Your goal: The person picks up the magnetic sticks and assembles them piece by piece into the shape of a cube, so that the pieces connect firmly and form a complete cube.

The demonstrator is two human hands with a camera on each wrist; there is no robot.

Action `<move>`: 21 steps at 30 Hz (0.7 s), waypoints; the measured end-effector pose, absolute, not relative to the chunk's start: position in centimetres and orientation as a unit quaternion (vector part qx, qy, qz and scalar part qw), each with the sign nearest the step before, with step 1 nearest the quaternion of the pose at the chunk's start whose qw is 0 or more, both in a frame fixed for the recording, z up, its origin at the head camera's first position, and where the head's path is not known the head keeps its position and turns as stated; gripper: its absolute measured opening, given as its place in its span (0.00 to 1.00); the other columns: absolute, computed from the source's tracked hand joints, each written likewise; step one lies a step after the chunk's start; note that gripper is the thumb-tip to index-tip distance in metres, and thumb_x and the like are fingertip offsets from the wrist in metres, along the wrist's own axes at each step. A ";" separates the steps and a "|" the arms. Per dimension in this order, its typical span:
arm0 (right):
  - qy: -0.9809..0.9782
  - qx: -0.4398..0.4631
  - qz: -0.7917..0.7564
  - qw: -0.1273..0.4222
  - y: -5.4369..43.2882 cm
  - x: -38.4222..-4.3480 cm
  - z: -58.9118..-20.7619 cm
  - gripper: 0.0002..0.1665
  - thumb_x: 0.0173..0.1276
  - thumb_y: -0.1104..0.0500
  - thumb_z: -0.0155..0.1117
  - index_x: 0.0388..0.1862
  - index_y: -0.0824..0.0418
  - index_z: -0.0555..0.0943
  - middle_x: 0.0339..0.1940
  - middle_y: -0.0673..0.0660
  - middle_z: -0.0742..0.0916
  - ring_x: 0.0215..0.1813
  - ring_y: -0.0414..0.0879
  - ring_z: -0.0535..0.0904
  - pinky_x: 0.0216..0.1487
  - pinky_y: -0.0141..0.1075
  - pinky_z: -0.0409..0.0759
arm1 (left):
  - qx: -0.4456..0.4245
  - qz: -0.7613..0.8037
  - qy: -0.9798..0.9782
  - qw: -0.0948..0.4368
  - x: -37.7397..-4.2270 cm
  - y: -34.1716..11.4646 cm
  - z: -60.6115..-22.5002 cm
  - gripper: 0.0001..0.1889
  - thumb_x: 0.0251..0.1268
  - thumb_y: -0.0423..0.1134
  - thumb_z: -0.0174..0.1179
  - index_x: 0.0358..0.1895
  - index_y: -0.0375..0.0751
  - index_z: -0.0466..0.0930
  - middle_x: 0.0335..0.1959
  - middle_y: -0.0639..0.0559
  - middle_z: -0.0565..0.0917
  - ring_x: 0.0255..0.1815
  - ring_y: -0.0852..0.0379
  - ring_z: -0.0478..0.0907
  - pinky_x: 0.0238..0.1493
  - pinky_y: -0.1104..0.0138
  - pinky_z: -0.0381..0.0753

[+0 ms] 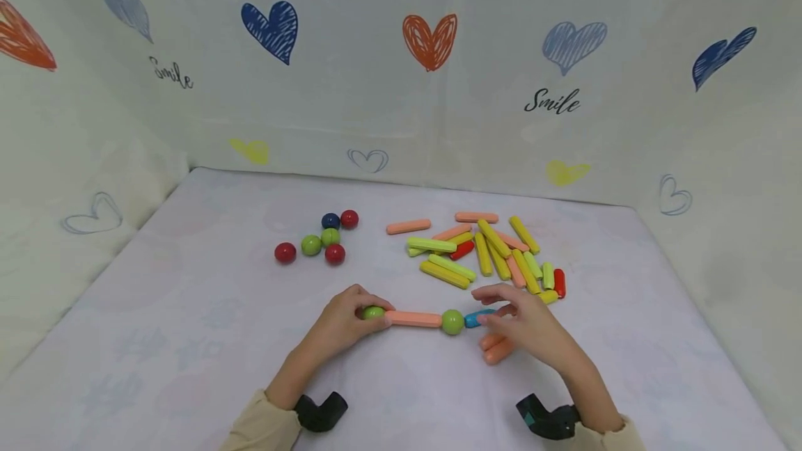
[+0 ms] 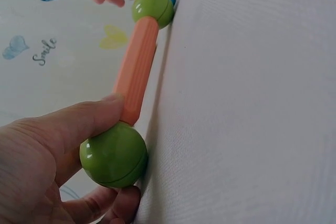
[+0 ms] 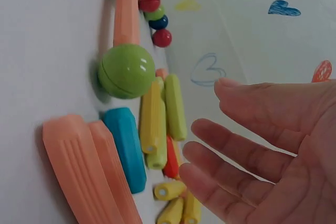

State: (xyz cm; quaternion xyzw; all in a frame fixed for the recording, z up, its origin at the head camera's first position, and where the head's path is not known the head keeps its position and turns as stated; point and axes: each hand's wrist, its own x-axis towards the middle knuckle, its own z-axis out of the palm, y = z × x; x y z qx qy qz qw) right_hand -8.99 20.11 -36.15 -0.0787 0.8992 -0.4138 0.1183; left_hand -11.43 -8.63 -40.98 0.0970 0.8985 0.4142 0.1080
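My left hand [image 1: 351,315] grips a green ball [image 2: 115,156] at the left end of an orange stick [image 1: 415,319], with the thumb lying over the joint between them. A second green ball [image 1: 452,322] sits on the stick's right end, and the assembly lies along the table. My right hand [image 3: 257,150] has its fingers spread with nothing between them. It hovers beside a short blue stick [image 3: 125,150], which lies just right of the second ball. Two thicker orange sticks [image 1: 499,351] lie side by side partly under the right hand in the head view.
Behind the hands, several yellow sticks [image 1: 445,274], light green sticks [image 1: 432,244], orange sticks [image 1: 409,227] and red sticks [image 1: 560,283] lie in a loose pile. Further left are red balls [image 1: 285,252], green balls [image 1: 311,245] and a dark blue ball [image 1: 331,221].
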 end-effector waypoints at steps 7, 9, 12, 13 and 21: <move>0.930 -0.096 -0.346 0.080 22.5 -7.6 -35.4 0.16 0.63 0.58 0.63 0.50 0.59 0.78 0.48 0.53 0.84 0.50 0.49 0.76 0.45 0.36 0.77 | 0.094 0.412 0.900 0.111 -11.5 -8.5 -40.9 0.09 0.52 0.42 0.68 0.39 0.53 0.85 0.31 0.55 0.72 0.34 0.58 0.67 0.33 0.68 0.66; 0.939 -0.101 -0.321 0.071 22.9 -7.1 -35.6 0.15 0.62 0.60 0.64 0.49 0.58 0.79 0.47 0.52 0.84 0.50 0.48 0.77 0.46 0.38 0.78 | 0.095 0.411 0.900 0.112 -11.5 -8.5 -40.9 0.09 0.52 0.42 0.68 0.39 0.52 0.85 0.31 0.55 0.72 0.34 0.58 0.67 0.33 0.68 0.66; 0.950 -0.103 -0.287 0.068 23.4 -6.7 -36.1 0.16 0.58 0.62 0.67 0.47 0.57 0.80 0.46 0.51 0.84 0.50 0.48 0.77 0.46 0.42 0.78 | 0.094 0.411 0.899 0.115 -11.5 -8.5 -40.8 0.09 0.52 0.42 0.68 0.39 0.53 0.85 0.31 0.55 0.73 0.34 0.58 0.67 0.33 0.68 0.66; 0.953 -0.098 -0.277 0.069 23.5 -6.6 -36.3 0.16 0.57 0.63 0.67 0.46 0.56 0.80 0.47 0.51 0.84 0.50 0.48 0.77 0.47 0.42 0.78 | 0.094 0.412 0.899 0.116 -11.5 -8.5 -40.8 0.09 0.52 0.42 0.68 0.39 0.53 0.85 0.31 0.54 0.73 0.34 0.58 0.67 0.33 0.67 0.66; 0.961 -0.104 -0.252 0.039 24.2 -6.2 -37.6 0.17 0.52 0.65 0.71 0.41 0.52 0.82 0.46 0.51 0.82 0.51 0.49 0.75 0.47 0.44 0.78 | 0.095 0.416 0.897 0.119 -11.6 -8.6 -40.8 0.09 0.52 0.42 0.68 0.39 0.53 0.85 0.30 0.54 0.72 0.34 0.58 0.66 0.32 0.68 0.65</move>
